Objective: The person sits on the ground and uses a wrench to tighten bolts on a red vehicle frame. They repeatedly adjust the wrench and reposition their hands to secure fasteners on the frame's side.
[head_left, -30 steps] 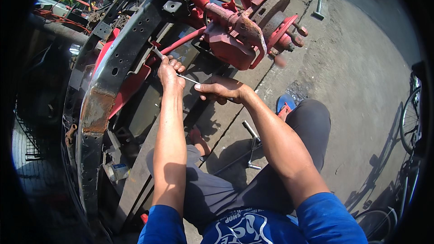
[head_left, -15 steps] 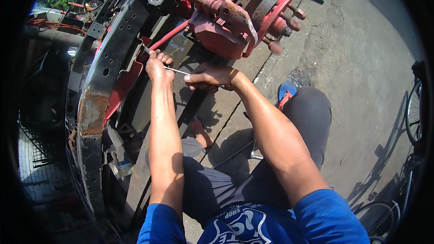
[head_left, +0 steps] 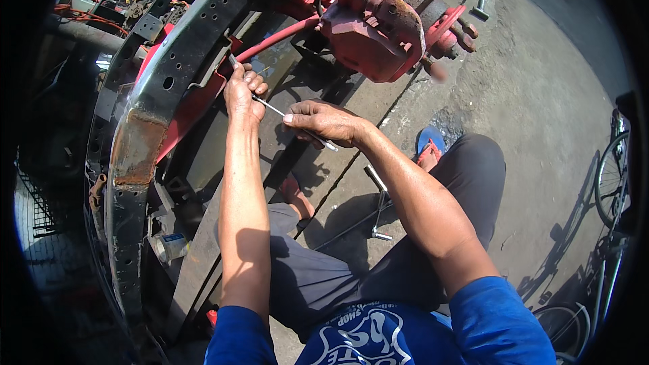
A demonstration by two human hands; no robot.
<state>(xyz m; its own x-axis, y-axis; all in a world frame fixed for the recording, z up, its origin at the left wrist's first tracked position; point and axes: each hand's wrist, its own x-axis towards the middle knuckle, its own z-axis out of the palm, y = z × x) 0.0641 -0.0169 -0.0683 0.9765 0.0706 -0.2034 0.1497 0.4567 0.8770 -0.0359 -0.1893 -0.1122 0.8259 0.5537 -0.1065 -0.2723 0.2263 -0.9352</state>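
My left hand (head_left: pixel 246 92) is closed beside the black vehicle frame rail (head_left: pixel 184 51), close to a red bracket. A light metal tool end (head_left: pixel 233 61) sticks out above its thumb, near the bracket's edge. Between my hands runs a slim metal rod (head_left: pixel 270 105), sloping down to the right. My right hand (head_left: pixel 323 122) is closed around it, thumb on top, and the far tip pokes out below the fingers. Whether the tool end and rod are one piece is hidden inside my left fist. Beyond my hands stands a red-painted axle hub (head_left: pixel 378 37) with wheel studs.
On the concrete by my legs lies a metal bar tool with crosswise ends (head_left: pixel 380 213). A large bolt (head_left: pixel 481 3) lies beyond the hub. A can (head_left: pixel 169 246) rests beside the rail at lower left. Bicycle wheels (head_left: pixel 612 179) stand at the right. My foot wears a blue sandal (head_left: pixel 430 140).
The view has shifted, so the red hub sits further right. The rod slopes more steeply, and its tip now shows clearly past my right hand. Both hands keep their hold.
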